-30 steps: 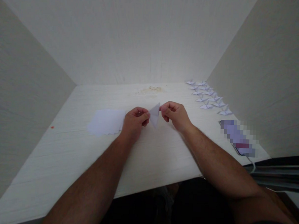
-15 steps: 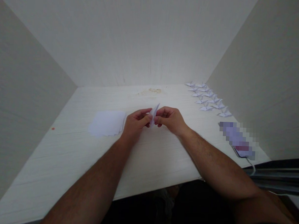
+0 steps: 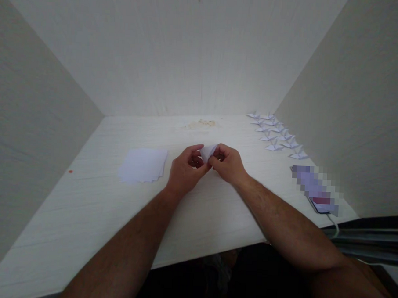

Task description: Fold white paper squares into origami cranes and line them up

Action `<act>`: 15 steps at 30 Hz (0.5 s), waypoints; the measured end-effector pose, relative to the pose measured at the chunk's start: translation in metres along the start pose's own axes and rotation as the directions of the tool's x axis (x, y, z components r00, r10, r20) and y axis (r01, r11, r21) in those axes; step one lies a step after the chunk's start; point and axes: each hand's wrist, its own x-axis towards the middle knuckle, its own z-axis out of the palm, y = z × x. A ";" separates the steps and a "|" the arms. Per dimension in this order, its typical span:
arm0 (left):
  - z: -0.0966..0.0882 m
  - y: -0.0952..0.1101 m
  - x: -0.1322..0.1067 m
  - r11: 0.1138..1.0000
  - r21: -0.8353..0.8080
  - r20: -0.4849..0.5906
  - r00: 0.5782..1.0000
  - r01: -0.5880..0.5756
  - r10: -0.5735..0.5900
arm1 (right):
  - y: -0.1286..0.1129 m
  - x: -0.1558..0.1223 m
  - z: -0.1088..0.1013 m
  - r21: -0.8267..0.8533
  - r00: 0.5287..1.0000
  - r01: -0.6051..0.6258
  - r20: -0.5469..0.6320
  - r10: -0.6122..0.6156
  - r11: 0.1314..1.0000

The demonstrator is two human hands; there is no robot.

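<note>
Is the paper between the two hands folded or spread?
Folded: the white paper makes a compact, pointed shape, smaller than the flat stacked sheets.

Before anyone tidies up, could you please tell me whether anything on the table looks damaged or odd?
Yes: a brownish patch mars the white table near the back wall; stain or damage, I cannot tell. A small orange spot sits near its left edge, and the paper stack has uneven edges.
</note>
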 end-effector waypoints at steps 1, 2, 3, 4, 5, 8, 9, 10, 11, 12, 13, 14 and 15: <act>0.000 0.000 -0.001 1.000 0.021 -0.010 1.000 -0.018 0.018 | -0.001 -0.001 0.000 -0.021 1.000 0.009 -0.013 -0.009 1.000; 0.000 -0.001 -0.001 0.999 0.035 -0.016 0.999 -0.028 0.028 | -0.002 -0.002 0.000 -0.050 0.999 0.016 -0.028 -0.017 0.999; 0.000 -0.001 -0.001 0.999 0.041 -0.022 0.999 -0.030 0.031 | -0.002 -0.002 -0.001 -0.085 0.999 0.023 -0.047 -0.028 0.996; 0.000 -0.002 -0.001 0.999 0.044 -0.028 0.999 -0.026 0.027 | -0.003 -0.003 -0.001 -0.124 0.997 0.032 -0.068 -0.041 0.992; 0.000 -0.003 -0.001 0.999 0.044 -0.036 0.999 -0.021 0.022 | -0.003 -0.003 -0.002 -0.159 0.994 0.041 -0.089 -0.056 0.986; 0.000 -0.003 0.000 1.000 0.008 -0.065 0.998 0.002 -0.002 | -0.003 -0.003 -0.002 -0.196 0.989 0.064 -0.122 -0.089 0.979; 0.000 -0.003 0.000 1.000 -0.019 -0.069 0.997 0.019 -0.020 | -0.003 -0.003 -0.002 -0.184 0.990 0.070 -0.110 -0.092 0.980; 0.000 -0.002 0.000 0.998 -0.051 -0.071 0.997 0.039 -0.043 | -0.003 -0.003 -0.002 -0.168 0.992 0.073 -0.088 -0.089 0.983; -0.001 0.000 0.001 0.995 -0.084 -0.071 0.995 0.061 -0.067 | -0.003 -0.003 -0.002 -0.157 0.995 0.073 -0.061 -0.083 0.985; -0.001 0.001 0.001 0.990 -0.115 -0.063 0.994 0.083 -0.091 | -0.003 -0.003 -0.002 -0.157 0.996 0.072 -0.037 -0.078 0.985; -0.002 0.003 0.001 0.985 -0.141 -0.052 0.993 0.101 -0.109 | -0.003 -0.004 -0.002 -0.170 0.997 0.072 -0.019 -0.077 0.983; -0.002 0.005 0.001 0.980 -0.164 -0.042 0.992 0.112 -0.121 | -0.003 -0.004 -0.003 -0.200 0.997 0.077 -0.008 -0.080 0.977; -0.003 0.007 0.001 0.976 -0.182 -0.028 0.991 0.122 -0.130 | -0.004 -0.004 -0.003 -0.242 0.996 0.085 -0.004 -0.089 0.966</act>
